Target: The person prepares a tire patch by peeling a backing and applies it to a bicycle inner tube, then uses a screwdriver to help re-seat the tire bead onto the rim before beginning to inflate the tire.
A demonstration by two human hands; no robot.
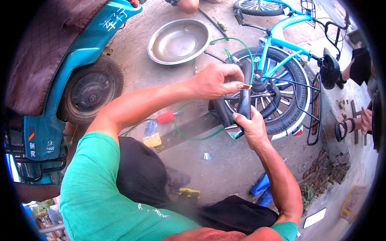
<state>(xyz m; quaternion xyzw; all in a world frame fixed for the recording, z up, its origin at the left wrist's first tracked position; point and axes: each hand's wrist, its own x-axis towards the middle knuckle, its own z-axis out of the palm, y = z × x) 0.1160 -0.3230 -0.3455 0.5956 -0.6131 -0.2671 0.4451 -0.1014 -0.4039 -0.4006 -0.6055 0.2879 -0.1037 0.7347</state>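
Observation:
A black bicycle inner tube [244, 103] hangs out from the rear wheel [295, 116] of a light-blue bicycle [277, 30] lying on its side. My right hand [254, 127] is closed around the tube, thumb along its near side. Between thumb and fingertips, my left hand [217, 81] pinches a small flat orange-brown piece [246, 86] against the top of the tube; its exact kind is too small to tell. Next to my right fingers is a shiny silver-green bit [233, 131]. A thin green hose [241, 41] loops behind the tube.
Beyond my left arm stands a metal basin [150, 50]. A teal electric scooter [74, 66] is at the left. On the ground lie a red-handled tool [165, 117], a tan block [152, 140], a yellow tool [189, 192] and blue packets [261, 184]. Another person's sandalled foot [343, 126] is at the right.

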